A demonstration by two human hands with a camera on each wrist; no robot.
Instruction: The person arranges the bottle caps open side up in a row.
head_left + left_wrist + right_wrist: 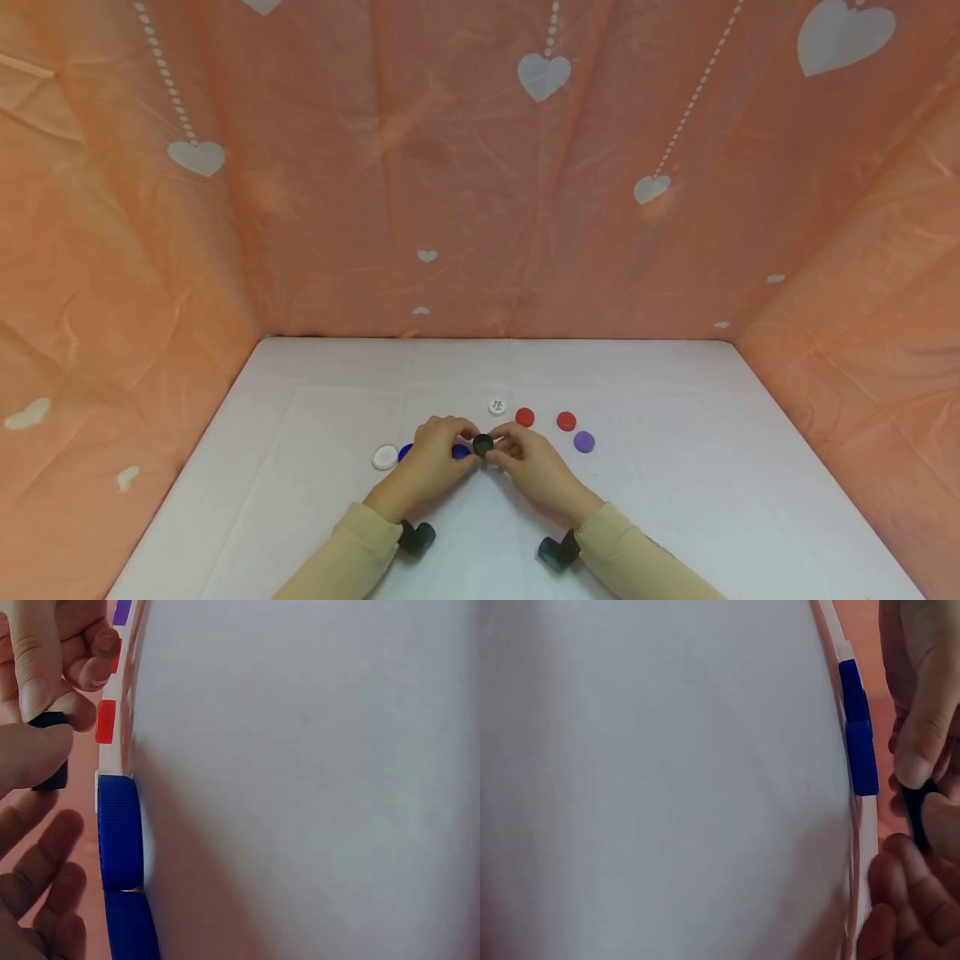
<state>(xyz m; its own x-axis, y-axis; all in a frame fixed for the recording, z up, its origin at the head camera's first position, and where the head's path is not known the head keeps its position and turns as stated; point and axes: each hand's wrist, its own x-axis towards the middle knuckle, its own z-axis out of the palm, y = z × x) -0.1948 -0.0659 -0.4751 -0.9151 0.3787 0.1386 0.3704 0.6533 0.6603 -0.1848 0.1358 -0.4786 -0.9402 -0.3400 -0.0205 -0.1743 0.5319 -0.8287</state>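
Observation:
A small black bottle cap [483,445] is held above the white table, between both hands. My left hand [435,450] pinches it from the left with thumb and fingertips. From the other side the right hand [528,462] pinches its edge. In the left wrist view the black cap [52,750] appears side-on, partly covered by a thumb. Blue caps [120,832] sit on the table beside the left hand; in the head view that hand partly hides a blue cap [461,451]. The right wrist view also shows the black cap [917,814] between the fingers of both hands.
Beyond the hands lie a white cap with dark marks [497,407], two red caps, one nearer [525,417] and one farther right [566,421], and a purple cap [584,442]. Another white cap [385,457] lies left. Orange cloth walls [480,208] enclose the table [675,500].

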